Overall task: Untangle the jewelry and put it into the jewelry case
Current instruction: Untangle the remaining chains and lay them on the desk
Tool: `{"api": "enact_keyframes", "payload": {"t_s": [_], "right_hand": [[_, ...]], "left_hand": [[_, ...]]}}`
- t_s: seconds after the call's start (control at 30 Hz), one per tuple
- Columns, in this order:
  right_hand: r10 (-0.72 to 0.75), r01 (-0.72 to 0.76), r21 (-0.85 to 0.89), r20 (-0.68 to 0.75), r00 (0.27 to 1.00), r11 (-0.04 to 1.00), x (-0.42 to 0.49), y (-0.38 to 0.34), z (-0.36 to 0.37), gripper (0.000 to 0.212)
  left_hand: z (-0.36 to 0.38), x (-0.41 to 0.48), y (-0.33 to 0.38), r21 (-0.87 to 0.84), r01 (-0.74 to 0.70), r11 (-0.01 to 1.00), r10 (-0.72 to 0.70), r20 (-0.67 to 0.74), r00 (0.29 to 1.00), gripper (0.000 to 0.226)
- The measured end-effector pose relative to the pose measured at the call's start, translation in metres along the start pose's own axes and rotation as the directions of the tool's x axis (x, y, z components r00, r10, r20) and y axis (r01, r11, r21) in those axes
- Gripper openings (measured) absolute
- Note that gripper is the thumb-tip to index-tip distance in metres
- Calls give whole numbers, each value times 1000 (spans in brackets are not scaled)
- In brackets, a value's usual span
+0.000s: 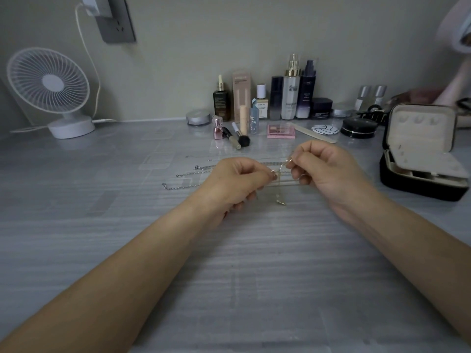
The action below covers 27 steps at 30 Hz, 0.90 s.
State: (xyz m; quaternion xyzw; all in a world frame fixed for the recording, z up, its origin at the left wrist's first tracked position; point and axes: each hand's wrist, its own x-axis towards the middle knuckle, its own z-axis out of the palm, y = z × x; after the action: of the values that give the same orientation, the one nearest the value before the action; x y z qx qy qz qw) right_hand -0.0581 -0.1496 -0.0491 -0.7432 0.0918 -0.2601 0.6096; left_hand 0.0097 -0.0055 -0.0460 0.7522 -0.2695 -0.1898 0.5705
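Working at the middle of the grey counter [102, 225], I kept the bulkier things off to its edges. The white fan [48, 82] stood at the far left corner, out of my way. The jewelry case [418, 154] sat by the right edge with its lid propped upright and its pale trays showing. I judged it was left open so a freed piece could go straight in. A row of cosmetic bottles [290, 95] lined the far edge against the wall, well apart from my work.

My left hand [239, 182] and my right hand [323, 169] were raised just above the counter, close together. Each pinched the fine gold chain [280, 171] narrowly between thumb and forefinger, the other fingers curled under. I held the two pinches slightly apart so the strand between them drew taut and any knot would show. A loose end with a small charm [281, 203] hung down between my hands toward the counter. Whether a knot remained I could not tell—the links were too fine.

Several silver chains [186, 186] lay stretched in separate lines just left of my left hand—none yet in the case.
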Motion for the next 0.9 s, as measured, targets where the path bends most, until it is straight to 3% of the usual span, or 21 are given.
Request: {"api": "enact_keyframes", "payload": {"t_s": [0.13, 0.3, 0.5, 0.7, 0.9], "right_hand": [[97, -106, 218, 50, 994, 970, 1, -2, 0, 39], [195, -267, 457, 200, 960, 848, -3, -7, 2, 29], [272, -389, 368, 331, 904, 845, -1, -4, 1, 25], [210, -392, 421, 416, 885, 818, -4, -3, 1, 15], [218, -417, 423, 443, 870, 804, -3, -4, -5, 20]], "left_hand": [[-1, 1, 0, -49, -13, 999, 11, -38, 999, 11], [2, 1, -2, -48, -25, 999, 23, -37, 999, 15], [3, -1, 0, -56, -28, 998, 26, -34, 999, 13], [6, 1, -1, -113, -54, 992, 47, -59, 997, 16], [2, 4, 0, -233, 21, 972, -41, -79, 996, 13]]}}
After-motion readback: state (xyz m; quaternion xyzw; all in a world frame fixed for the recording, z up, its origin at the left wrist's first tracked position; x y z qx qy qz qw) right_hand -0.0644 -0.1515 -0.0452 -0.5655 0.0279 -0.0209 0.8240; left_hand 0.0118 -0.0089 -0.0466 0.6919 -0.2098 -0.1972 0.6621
